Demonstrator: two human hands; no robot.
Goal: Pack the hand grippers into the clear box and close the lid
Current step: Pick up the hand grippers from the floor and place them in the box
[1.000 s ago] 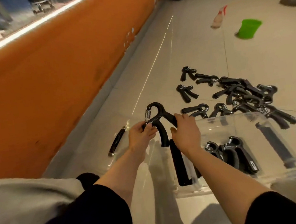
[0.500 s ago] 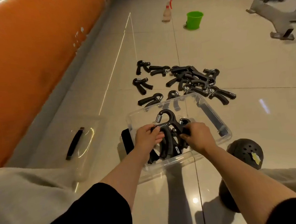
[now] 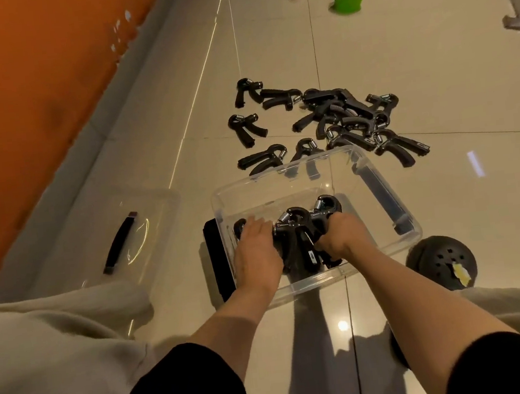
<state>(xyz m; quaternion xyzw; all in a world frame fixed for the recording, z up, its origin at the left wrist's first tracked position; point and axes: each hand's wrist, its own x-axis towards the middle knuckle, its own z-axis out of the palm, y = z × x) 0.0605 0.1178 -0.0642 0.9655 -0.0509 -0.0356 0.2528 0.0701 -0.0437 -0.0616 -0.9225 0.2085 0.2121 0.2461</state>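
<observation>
both hands in clear box (image 3: pixel 377 165), near-left corner. left hand (image 3: pixel 255 248) flat, fingers straight, pressing packed hand grippers (image 3: pixel 301 234); right hand (image 3: pixel 336 237) curled round handles. best: seat snug against row, handles parallel. long axis runs near-far, spring heads toward far wall. loose pile (image 3: pixel 340 117) beyond far edge; lid (image 3: pixel 128 236) off, left.

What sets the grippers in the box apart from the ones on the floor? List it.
The grippers in the clear box stand packed side by side, spring ends up, inside the clear box; the grippers on the floor lie flat, scattered and partly piled beyond it. The boxed ones are under both hands, the left hand and the right hand; the floor ones are untouched. Both sets are black with metal springs.
</observation>
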